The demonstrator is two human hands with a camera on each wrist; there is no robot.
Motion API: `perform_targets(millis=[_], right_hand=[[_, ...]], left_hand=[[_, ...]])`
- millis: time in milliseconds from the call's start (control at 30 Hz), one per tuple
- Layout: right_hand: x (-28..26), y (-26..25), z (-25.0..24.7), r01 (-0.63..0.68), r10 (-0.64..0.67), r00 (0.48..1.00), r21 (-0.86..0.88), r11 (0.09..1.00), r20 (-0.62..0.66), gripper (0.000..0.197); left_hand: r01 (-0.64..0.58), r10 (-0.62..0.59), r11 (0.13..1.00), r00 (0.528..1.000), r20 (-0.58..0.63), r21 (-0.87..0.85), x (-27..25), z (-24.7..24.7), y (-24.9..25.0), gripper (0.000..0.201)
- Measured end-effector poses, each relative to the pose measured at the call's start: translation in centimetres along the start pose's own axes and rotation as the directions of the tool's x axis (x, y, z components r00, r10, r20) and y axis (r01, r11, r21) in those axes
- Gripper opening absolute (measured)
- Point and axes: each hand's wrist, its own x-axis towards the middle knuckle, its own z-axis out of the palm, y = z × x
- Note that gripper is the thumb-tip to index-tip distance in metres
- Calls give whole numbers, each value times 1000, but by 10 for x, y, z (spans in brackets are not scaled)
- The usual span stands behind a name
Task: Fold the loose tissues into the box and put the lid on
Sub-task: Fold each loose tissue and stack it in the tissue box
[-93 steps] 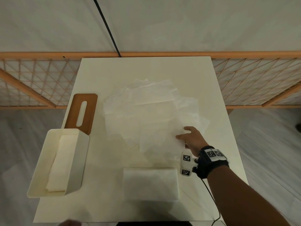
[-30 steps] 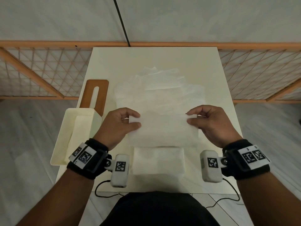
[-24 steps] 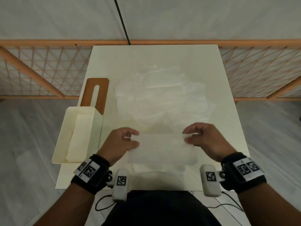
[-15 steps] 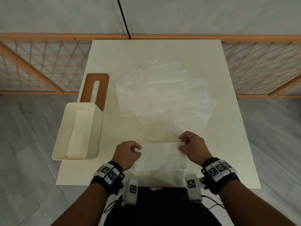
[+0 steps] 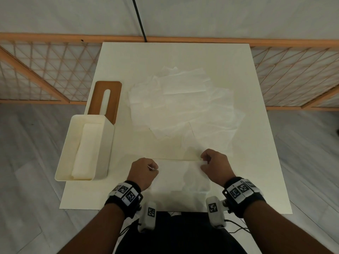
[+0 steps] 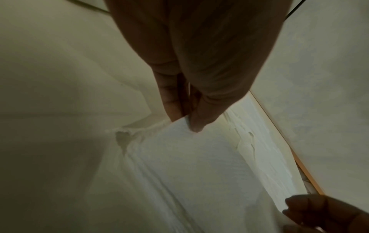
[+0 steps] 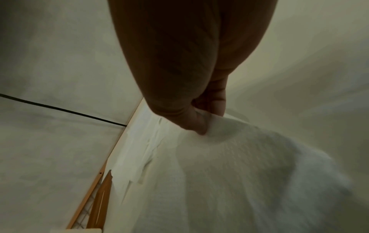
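Note:
A white tissue lies stretched near the table's front edge, over a folded one. My left hand pinches its left corner between thumb and fingers. My right hand pinches the right corner the same way. A heap of loose tissues covers the middle of the table. The cream box stands open at the left edge with folded tissues inside. The brown lid with its slot lies flat behind the box.
The white table has bare surface along its right side and far end. A wooden lattice rail runs behind it at floor level. A black cable crosses the wall.
Both hands took a tissue from the heap, each pinching a corner, and drew it toward me down to the front edge. The heap, box and lid stayed put.

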Motion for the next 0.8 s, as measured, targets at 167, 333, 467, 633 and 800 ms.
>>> perform_targets(millis=[167, 333, 467, 633, 800], right_hand=[[42, -25, -25, 87, -95, 990, -84, 993, -102, 28], [109, -54, -40, 165, -189, 975, -193, 967, -117, 36], [150, -72, -37, 225, -246, 969, -342, 912, -16, 51], [184, -74, -28, 236, -253, 967, -491, 839, 32, 38], [184, -80, -33, 196, -251, 966, -455, 868, -63, 24]], left_hand=[[13, -14, 1000, 997, -75, -11, 1, -7, -8, 11], [30, -33, 999, 991, -133, -19, -5, -22, -11, 13], [62, -69, 997, 984, -165, -48, -15, -31, -8, 11], [95, -106, 992, 983, -151, -78, -31, -38, -13, 10], [126, -137, 987, 984, -117, -95, -36, -41, -15, 14]])
